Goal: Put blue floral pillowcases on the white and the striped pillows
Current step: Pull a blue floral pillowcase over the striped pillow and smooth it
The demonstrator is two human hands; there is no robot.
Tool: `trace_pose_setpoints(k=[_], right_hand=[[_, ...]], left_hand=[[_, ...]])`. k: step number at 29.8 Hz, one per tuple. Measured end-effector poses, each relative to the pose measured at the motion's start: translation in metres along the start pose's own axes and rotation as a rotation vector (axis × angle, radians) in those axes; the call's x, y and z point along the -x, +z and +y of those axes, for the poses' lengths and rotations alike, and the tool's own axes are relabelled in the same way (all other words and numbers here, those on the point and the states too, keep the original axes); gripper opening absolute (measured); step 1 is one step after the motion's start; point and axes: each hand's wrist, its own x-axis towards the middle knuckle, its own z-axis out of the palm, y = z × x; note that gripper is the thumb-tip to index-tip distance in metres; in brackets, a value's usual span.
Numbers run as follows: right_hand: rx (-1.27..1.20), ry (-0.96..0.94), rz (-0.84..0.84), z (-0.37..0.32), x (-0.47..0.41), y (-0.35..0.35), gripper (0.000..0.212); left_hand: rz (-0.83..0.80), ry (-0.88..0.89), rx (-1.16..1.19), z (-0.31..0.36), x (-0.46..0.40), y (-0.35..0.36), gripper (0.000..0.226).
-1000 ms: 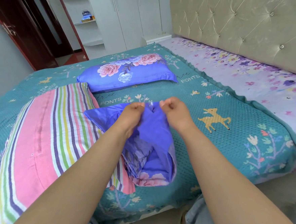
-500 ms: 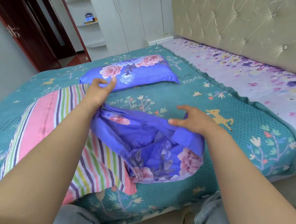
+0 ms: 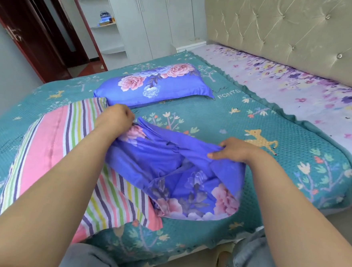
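A loose blue floral pillowcase [image 3: 180,175] lies spread and crumpled in front of me, partly over the right end of the striped pillow [image 3: 51,145]. My left hand [image 3: 115,118] grips its far left edge beside the striped pillow's corner. My right hand [image 3: 234,151] pinches the pillowcase's right edge between thumb and fingers. The striped pillow, pink with coloured stripes, lies bare on the left of the bed. Behind them a pillow in a blue floral pillowcase [image 3: 153,83] lies flat on the bedspread.
A teal patterned bedspread [image 3: 294,162] covers the near part of the bed; a lilac floral sheet [image 3: 299,83] runs along the padded headboard [image 3: 292,33]. White wardrobes [image 3: 153,21] and a dark red door [image 3: 32,31] stand beyond. My knees touch the bed's front edge.
My hands moved apart from a joined grip at the middle, pulling the bunched pillowcase wide across the bed. The left hand went toward the striped pillow's corner, the right toward the right.
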Motion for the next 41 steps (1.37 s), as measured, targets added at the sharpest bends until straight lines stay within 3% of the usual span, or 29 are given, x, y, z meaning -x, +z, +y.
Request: trace_pose_setpoints(k=[2,3,6,7,8,10,12,14,15,17,18,21,22,25,27,29,32,36,37,40,41], right_hand=[[-0.181,0.117,0.250,-0.001,-0.005,-0.005,0.023],[-0.322,0.189,0.411,-0.001,-0.008,-0.008,0.021],[-0.648,0.178,0.703,-0.004,-0.015,-0.018,0.019],[-0.704,0.095,0.717,-0.011,-0.016,-0.018,0.019],[-0.729,0.004,0.702,-0.019,-0.015,-0.018,0.023],[-0.701,-0.177,0.640,-0.041,-0.011,-0.013,0.028],[-0.691,-0.359,0.585,-0.064,-0.002,-0.008,0.030],[-0.729,-0.488,0.561,-0.080,0.005,-0.004,0.031],[-0.768,-0.506,0.559,-0.083,0.008,-0.005,0.030],[-0.813,-0.464,0.528,-0.080,0.010,-0.007,0.030],[-0.784,-0.403,0.498,-0.075,0.008,-0.009,0.038],[-0.549,-0.166,0.459,-0.059,0.000,-0.005,0.099],[-0.483,-0.128,0.511,-0.059,-0.002,-0.001,0.106],[-0.316,-0.083,0.697,-0.073,0.005,0.012,0.093],[-0.158,-0.003,0.504,-0.078,0.006,0.021,0.105],[-0.099,0.070,0.303,-0.071,0.001,0.025,0.116],[-0.332,0.156,0.188,-0.051,-0.017,0.019,0.120],[-0.886,0.302,-0.138,-0.034,-0.037,0.025,0.045],[-1.015,0.280,-0.205,-0.034,-0.039,0.029,0.047],[-1.272,0.170,-0.384,-0.042,-0.048,0.046,0.083],[-1.268,0.115,-0.452,-0.054,-0.044,0.053,0.080]], left_hand=[[0.093,-0.056,0.112,-0.002,0.003,0.003,0.029],[0.035,-0.023,0.167,0.000,0.008,0.004,0.031],[-0.413,0.148,0.267,0.016,0.033,0.010,0.035],[-0.459,0.168,0.294,0.020,0.039,0.013,0.034],[-0.393,0.176,0.312,0.026,0.043,0.017,0.042],[-0.073,0.239,0.304,0.042,0.048,0.019,0.080],[0.029,0.458,0.208,0.065,0.054,0.016,0.103],[-0.024,0.614,0.058,0.084,0.054,0.018,0.100],[-0.069,0.627,0.047,0.093,0.050,0.019,0.083],[-0.118,0.549,0.153,0.101,0.044,0.019,0.034],[-0.115,0.490,0.219,0.103,0.041,0.018,0.029],[-0.067,0.216,0.395,0.101,0.029,0.006,0.033],[-0.064,0.108,0.501,0.101,0.025,0.001,0.030],[-0.204,-0.177,1.075,0.101,0.008,-0.012,0.015],[-0.324,-0.260,1.440,0.101,0.002,-0.021,0.022],[-0.367,-0.263,1.634,0.097,-0.001,-0.027,0.035],[-0.460,-0.185,1.750,0.085,-0.001,-0.033,0.049],[-0.566,-0.080,1.807,0.070,0.001,-0.044,0.054],[-0.565,-0.084,1.804,0.066,0.002,-0.046,0.053],[-0.578,-0.130,1.759,0.062,0.006,-0.042,0.057],[-0.577,-0.134,1.746,0.060,0.007,-0.039,0.057]])
